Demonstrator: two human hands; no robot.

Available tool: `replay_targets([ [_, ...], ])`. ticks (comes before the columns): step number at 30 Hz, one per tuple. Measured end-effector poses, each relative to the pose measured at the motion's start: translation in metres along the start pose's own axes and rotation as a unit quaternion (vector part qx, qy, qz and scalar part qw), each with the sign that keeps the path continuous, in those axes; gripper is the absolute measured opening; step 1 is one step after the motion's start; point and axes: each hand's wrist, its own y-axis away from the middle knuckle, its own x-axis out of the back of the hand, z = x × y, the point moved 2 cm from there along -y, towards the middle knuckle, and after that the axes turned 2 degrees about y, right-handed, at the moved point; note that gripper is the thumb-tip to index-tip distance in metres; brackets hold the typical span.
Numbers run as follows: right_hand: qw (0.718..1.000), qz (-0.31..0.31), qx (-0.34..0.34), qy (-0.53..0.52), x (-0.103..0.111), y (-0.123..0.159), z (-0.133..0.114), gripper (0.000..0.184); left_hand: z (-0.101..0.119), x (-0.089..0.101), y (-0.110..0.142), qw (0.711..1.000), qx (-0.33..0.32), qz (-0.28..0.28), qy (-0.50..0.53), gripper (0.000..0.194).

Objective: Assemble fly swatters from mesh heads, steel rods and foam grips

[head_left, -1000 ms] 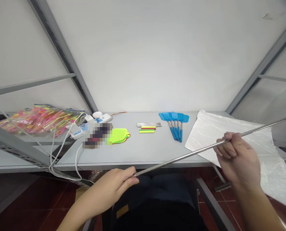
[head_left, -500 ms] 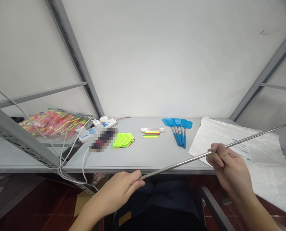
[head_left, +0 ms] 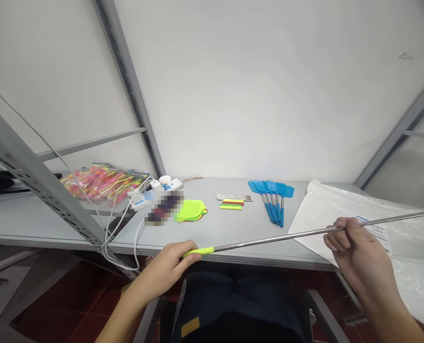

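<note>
Currently: one steel shaft [head_left: 276, 238] with a lime-green grip [head_left: 201, 251], held across the body in both hands, long axis nearly level, rising slightly from left to right, far tip running out past the right edge of the view. Left hand [head_left: 164, 267] closed around the grip at the near end, fingers wrapped. Right hand [head_left: 358, 252] well along the shaft and nearer the far tip, thumb and fingertips pinching it, remaining fingers loosely curled. Shaft in front of the grey surface [head_left: 212, 231], any contact not shown. On that surface: blue fly swatters [head_left: 271, 187], a bundle of steel rods [head_left: 234, 197], coloured grip sleeves [head_left: 230, 205], a lime mesh swatter head [head_left: 194, 210], and a white plastic sheet [head_left: 322, 209] just beyond the right hand.
</note>
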Motion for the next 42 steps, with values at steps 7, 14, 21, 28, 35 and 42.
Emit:
replay_targets([
  [7,0.998,-0.026,-0.045,-0.037,-0.021,0.01,0.029,0.021,0.007,-0.013,-0.006,0.998,-0.03,0.054,0.015,0.035],
  [14,0.98,-0.162,-0.111,0.024,-0.067,0.05,0.069,0.028,0.035,-0.041,-0.007,0.998,-0.044,0.035,0.033,0.036],
  [21,0.982,-0.129,-0.131,0.049,-0.053,0.038,0.059,0.03,0.036,-0.051,-0.009,0.998,-0.06,0.021,0.018,0.034],
  [28,0.996,0.038,-0.052,-0.067,-0.012,0.0,0.03,0.021,-0.005,-0.022,-0.013,0.997,-0.042,0.051,0.032,0.034],
  [35,0.986,-0.116,-0.119,0.022,-0.061,0.041,0.08,0.03,0.014,-0.036,-0.023,0.997,-0.052,0.037,0.047,0.037],
  [42,0.976,-0.15,-0.148,0.051,-0.059,0.043,0.066,0.045,0.016,-0.042,-0.017,0.997,-0.05,0.02,0.054,0.035],
])
